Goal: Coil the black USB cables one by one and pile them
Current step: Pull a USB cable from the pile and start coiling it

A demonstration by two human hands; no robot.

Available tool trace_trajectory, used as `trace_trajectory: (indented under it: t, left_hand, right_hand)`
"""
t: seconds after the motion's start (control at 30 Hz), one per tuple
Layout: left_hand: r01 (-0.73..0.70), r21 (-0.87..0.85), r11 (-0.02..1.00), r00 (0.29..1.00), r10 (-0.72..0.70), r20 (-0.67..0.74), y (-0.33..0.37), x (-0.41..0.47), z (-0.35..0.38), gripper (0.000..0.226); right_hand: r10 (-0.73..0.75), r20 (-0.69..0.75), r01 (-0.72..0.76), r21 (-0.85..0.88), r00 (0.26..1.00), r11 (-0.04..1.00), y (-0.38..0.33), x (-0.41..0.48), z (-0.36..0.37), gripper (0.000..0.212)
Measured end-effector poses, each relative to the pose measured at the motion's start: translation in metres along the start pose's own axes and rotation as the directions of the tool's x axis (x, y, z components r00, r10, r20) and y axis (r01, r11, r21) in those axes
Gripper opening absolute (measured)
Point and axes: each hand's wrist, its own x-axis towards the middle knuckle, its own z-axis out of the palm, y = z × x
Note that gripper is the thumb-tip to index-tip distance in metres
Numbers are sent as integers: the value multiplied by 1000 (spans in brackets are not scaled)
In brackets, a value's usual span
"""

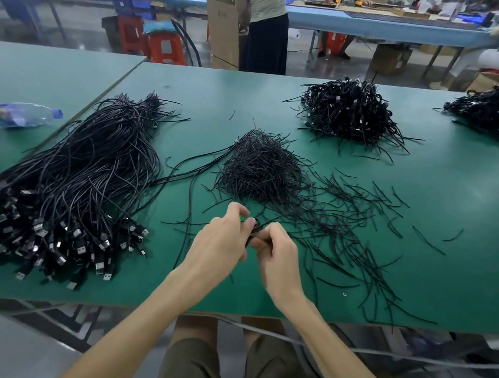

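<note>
Left hand (221, 241) and right hand (280, 253): both pinching one coiled cable (255, 229) over the table (191, 90), likely for tying; uncoiled stock (67, 185) left, ties heap (259, 171) ahead, finished pile (351, 113) beyond, seemingly arranged for reach.

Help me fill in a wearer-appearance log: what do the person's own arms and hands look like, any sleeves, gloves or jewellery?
No sleeves show: both arms are bare right down to the frame's bottom edge. The left hand and right hand wear no gloves, and no rings, watch or wristbands are visible. Lower down, olive-brown cloth shorts cover the thighs.
</note>
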Motion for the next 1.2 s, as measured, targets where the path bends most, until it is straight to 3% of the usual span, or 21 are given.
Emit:
trace_trajectory:
  t: [0.13,0.23,0.3,0.4,0.53,0.63,0.73,0.8,0.87,0.93,1.03,1.1,1.2]
  left_hand:
    - [234,-429,873,961,-140,240,0,1,-5,21]
    - [301,-632,714,930,-75,359,1,-5,-13,28]
    - [270,-695,667,930,8,369,3,-9,-15,32]
    - [190,-681,707,931,91,353,8,-11,-15,37]
    - [109,-665,739,937,148,318,11,-11,-12,38]
    - [43,-505,862,977,69,202,-2,-1,-13,30]
    - [109,-43,993,992,-106,74,-34,10,-18,23]
    - [216,336,917,971,-238,26,-57,13,-22,33]
    - [283,524,803,935,-353,36,-75,13,-22,46]
    - [309,562,767,908,-415,66,-88,11,-21,47]
    - [288,547,786,915,-395,86,-98,11,-21,31]
    - [289,525,800,922,-381,73,-95,10,-25,29]
    - [254,386,887,964,-265,-24,-87,10,-30,21]
  right_hand:
    - [-130,28,133,-145,991,980,3,-2,-8,39]
    - [-228,34,227,-327,973,917,12,-2,-16,31]
    - [-226,31,221,-374,974,901,12,-1,-17,26]
    - [-214,46,211,-455,976,865,12,1,-20,20]
    - [-230,-52,201,-328,972,923,8,5,-29,29]
    - [-160,-192,110,-250,968,962,7,20,-40,17]
    - [75,-239,-107,-120,968,987,19,42,-59,12]
    - [210,-263,-250,-128,942,960,32,55,-73,12]
    - [252,-319,-327,-209,914,922,44,67,-85,14]
    - [334,-326,-410,-203,884,889,53,78,-93,17]
    - [498,-224,-526,-87,838,846,58,83,-96,34]
    - [495,-184,-515,-80,849,853,58,79,-94,43]
    - [373,-147,-395,-166,916,904,53,63,-81,49]
